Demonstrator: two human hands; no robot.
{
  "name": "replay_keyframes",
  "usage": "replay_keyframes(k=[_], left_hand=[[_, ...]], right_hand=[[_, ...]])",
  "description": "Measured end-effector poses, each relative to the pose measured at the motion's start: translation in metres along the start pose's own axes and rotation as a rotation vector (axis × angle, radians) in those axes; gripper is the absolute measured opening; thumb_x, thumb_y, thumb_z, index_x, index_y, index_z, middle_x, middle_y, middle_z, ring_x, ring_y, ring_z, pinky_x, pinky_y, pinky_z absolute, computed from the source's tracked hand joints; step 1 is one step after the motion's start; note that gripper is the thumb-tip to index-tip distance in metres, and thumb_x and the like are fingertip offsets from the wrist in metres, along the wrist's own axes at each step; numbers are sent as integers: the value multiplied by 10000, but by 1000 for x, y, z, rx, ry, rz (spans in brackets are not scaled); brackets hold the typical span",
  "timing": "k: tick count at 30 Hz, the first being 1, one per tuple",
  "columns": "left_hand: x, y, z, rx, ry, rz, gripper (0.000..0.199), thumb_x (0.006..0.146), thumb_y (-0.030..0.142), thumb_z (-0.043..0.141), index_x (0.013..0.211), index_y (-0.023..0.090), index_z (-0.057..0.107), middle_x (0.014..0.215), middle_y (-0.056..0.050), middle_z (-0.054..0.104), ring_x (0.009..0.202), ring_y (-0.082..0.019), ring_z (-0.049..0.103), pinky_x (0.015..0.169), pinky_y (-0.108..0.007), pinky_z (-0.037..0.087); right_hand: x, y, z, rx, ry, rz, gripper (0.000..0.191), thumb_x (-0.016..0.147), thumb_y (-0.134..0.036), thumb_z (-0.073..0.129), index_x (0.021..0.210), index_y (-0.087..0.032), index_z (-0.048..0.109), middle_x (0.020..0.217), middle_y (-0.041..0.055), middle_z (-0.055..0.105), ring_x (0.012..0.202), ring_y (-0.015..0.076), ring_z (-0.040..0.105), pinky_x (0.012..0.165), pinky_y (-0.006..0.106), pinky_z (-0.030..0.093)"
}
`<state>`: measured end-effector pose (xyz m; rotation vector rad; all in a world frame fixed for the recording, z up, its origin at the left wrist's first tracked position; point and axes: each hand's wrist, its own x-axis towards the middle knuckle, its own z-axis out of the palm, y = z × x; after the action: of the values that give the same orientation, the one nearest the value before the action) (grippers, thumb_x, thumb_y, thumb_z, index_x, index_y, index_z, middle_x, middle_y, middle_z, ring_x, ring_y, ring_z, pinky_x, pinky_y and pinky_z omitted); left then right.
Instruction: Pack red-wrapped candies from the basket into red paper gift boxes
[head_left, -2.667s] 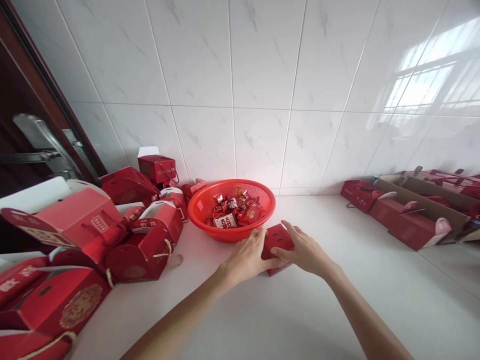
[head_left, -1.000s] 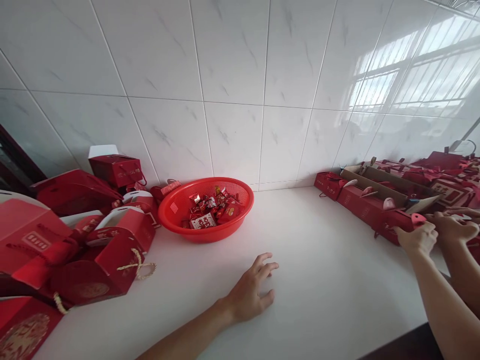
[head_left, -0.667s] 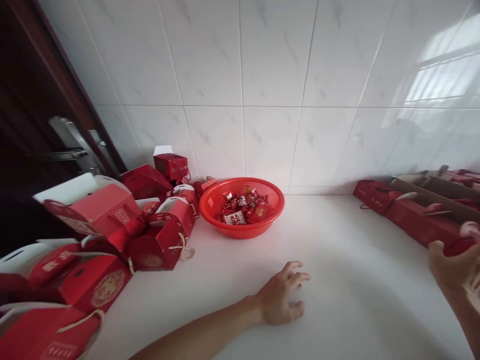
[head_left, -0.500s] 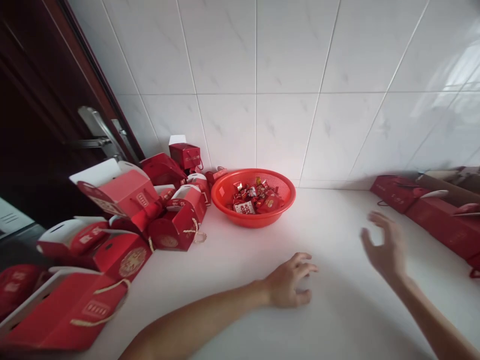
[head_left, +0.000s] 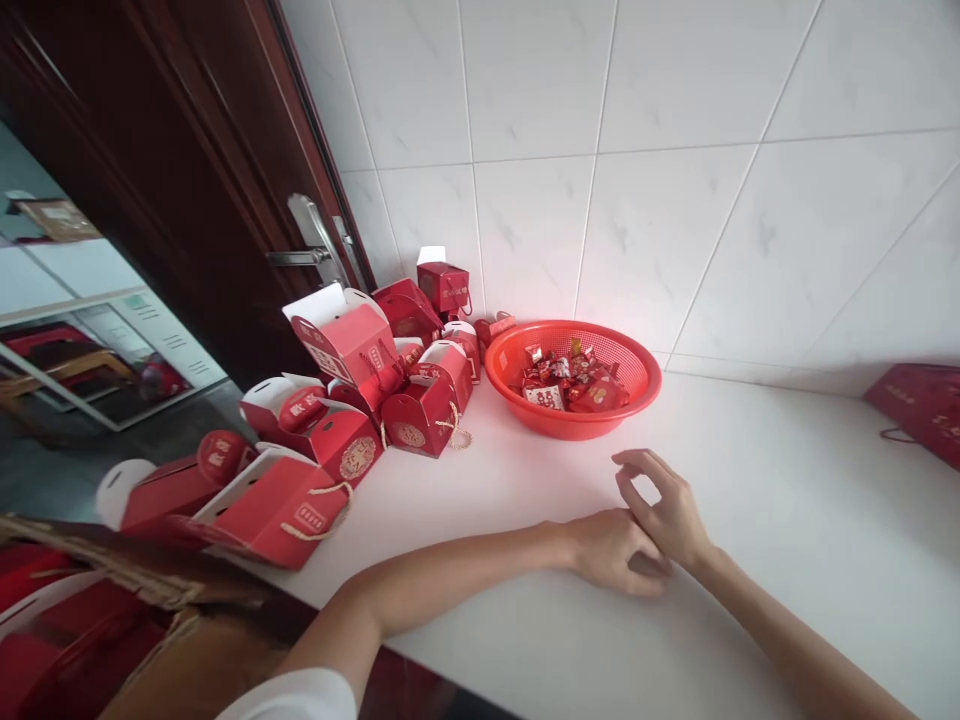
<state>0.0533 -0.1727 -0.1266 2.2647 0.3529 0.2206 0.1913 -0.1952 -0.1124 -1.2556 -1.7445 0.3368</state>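
I have the left hand (head_left: pixel 606 548) and right hand (head_left: pixel 675 515) overlapping below centre-right, over the white bench (head_left: pixel 787 480), fingers loosely bent, released. The red basket (head_left: pixel 574 428) of sweets (head_left: pixel 574 372) sits just right of centre; red boxes (head_left: pixel 352 345) crowd the left.

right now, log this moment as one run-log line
left hand: over counter, nothing visibly held | right hand: beside left, nothing visibly held | red basket: holds wrapped sweets | open red boxes: left of basket
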Motion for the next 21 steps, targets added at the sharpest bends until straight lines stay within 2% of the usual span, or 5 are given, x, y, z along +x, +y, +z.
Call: replay_keyframes(k=[4, 8, 14, 16, 21], left_hand=[[-24, 14, -44, 140, -118, 18, 230, 873, 322, 692, 1080, 228, 727, 1051, -11, 757, 1017, -231, 694, 924, -345, 534], [-56, 39, -100, 217, 57, 13, 249, 904, 267, 638, 1134, 217, 721, 1142, -38, 746, 1069, -213, 680, 942, -312, 514], [-113, 56, -175, 470, 664, -148, 251, 929, 316, 569, 1097, 211, 723, 1204, -48, 711, 1130, -201, 651, 1051, -376, 470], [-137, 56, -196, 644, 942, -187, 232, 911, 309, 580, 1063, 209, 725, 1262, -53, 674, 1190, -214, 614, 1083, -396, 445], [-196, 52, -239, 922, 1696, -533, 249, 857, 248, 622, 1059, 146, 725, 1244, -80, 609, 1190, -223, 559, 1105, -393, 409]], right_hand=[[-8, 4, 7, 59, -22, 104, 254, 930, -437, 484, 815, -234, 585, 724, 32, 625, 683, 217, 624, 657, 351, 534], [-11, 10, 18, 20, -81, 72, 324, 895, -462, 518, 659, -245, 478, 635, 8, 560, 586, 182, 551, 563, 308, 476], [-20, 19, 29, -92, -153, 25, 354, 912, -411, 471, 626, -251, 338, 477, -63, 339, 439, 125, 314, 434, 246, 289], [-22, 20, 31, -117, -188, -21, 324, 913, -366, 451, 635, -250, 331, 476, -67, 333, 435, 120, 293, 432, 241, 276], [-21, 19, 35, -174, -206, -118, 290, 904, -300, 434, 638, -251, 330, 480, -66, 331, 428, 119, 298, 435, 236, 276]])
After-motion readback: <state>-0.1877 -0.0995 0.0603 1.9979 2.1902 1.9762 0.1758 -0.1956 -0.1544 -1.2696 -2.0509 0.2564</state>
